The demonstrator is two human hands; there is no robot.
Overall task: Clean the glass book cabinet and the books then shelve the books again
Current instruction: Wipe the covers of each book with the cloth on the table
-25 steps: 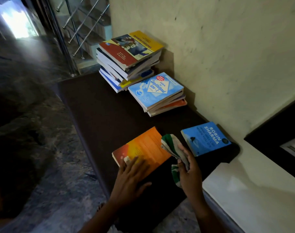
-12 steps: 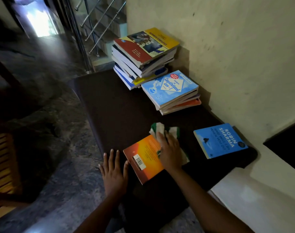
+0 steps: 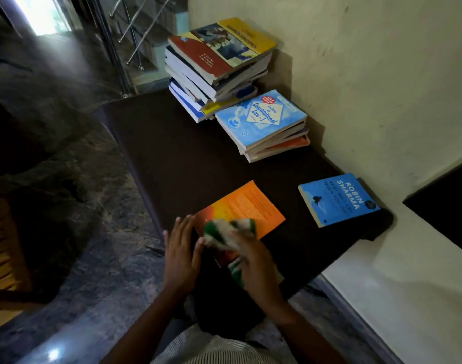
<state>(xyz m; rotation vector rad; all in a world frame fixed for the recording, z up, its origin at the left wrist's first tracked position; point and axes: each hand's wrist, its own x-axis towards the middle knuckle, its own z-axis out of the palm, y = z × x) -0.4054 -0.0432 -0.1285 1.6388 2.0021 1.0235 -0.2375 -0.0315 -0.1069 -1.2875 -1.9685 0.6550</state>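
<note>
Orange paperback (image 3: 247, 206) is lying flat on the dark mat (image 3: 172, 153); the right hand (image 3: 253, 258) is clutching a green-and-white cloth (image 3: 222, 231) on its near end, the left hand (image 3: 181, 250), fingers straight, is touching its edge.

Your L hand (image 3: 181, 254) lies flat, fingers straight, beside orange book (image 3: 244, 208); your R hand (image 3: 253, 261) grips green-white cloth (image 3: 224, 231) on its cover. Robin Sharma book (image 3: 337, 199) apart to the right; short stack (image 3: 264, 122) & tall stack (image 3: 219, 61) by wall, all on dark mat (image 3: 185, 158).
</note>
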